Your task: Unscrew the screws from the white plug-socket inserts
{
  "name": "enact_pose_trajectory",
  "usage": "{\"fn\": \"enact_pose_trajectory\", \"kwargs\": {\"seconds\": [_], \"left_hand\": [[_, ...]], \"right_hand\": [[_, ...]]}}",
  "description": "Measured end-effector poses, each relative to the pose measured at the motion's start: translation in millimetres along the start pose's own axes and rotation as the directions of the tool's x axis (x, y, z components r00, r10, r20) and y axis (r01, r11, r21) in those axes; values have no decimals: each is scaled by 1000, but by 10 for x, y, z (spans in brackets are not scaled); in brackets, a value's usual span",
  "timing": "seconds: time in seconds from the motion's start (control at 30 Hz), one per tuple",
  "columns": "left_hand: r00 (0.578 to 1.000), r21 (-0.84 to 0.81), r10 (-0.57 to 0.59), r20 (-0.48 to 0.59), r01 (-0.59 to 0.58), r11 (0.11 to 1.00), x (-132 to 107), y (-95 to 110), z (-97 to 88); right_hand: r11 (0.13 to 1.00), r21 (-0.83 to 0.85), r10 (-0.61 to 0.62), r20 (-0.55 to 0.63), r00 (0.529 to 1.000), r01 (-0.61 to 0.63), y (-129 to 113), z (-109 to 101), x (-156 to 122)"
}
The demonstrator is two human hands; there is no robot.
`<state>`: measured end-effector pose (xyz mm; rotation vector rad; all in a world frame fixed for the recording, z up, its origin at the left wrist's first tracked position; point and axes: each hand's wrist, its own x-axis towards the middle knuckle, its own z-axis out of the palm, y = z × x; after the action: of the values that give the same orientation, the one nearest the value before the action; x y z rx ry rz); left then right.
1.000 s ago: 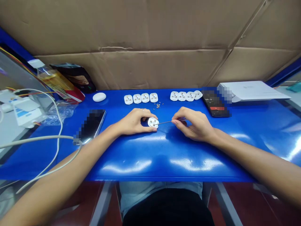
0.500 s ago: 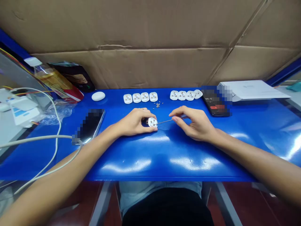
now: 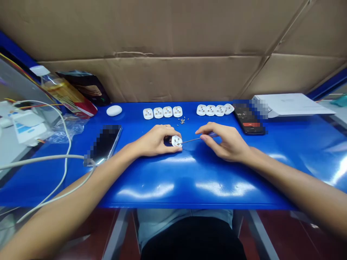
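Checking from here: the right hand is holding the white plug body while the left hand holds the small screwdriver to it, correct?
Not quite, the hands are swapped, as the head view shows. The left hand holds the white plug body, and the right hand holds the small screwdriver to it.

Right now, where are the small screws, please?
In the head view, the small screws lie on the blue table in the gap between the two rows of white plug bodies, just beyond the white plug held in the left hand.
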<state>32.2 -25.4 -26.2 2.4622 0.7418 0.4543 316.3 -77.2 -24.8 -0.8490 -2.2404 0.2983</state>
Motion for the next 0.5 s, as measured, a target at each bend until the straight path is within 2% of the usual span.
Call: {"fn": "enact_pose_trajectory", "kwargs": {"seconds": [0.17,0.37,0.5], "left_hand": [[1000,-1,-11,10,11,1000,-4,-1,-11],[1000,-5,6,15,-6,1000,5,-1,-6],[1000,3,11,12,-11,1000,0,1,-10]], "right_hand": [[991,27,-133,34,991,132,62,-23,3],[999,-32,4,-11,1000,-4,101,6,-30],[998,36,-49,-52,997,50,65,27,-40]]}}
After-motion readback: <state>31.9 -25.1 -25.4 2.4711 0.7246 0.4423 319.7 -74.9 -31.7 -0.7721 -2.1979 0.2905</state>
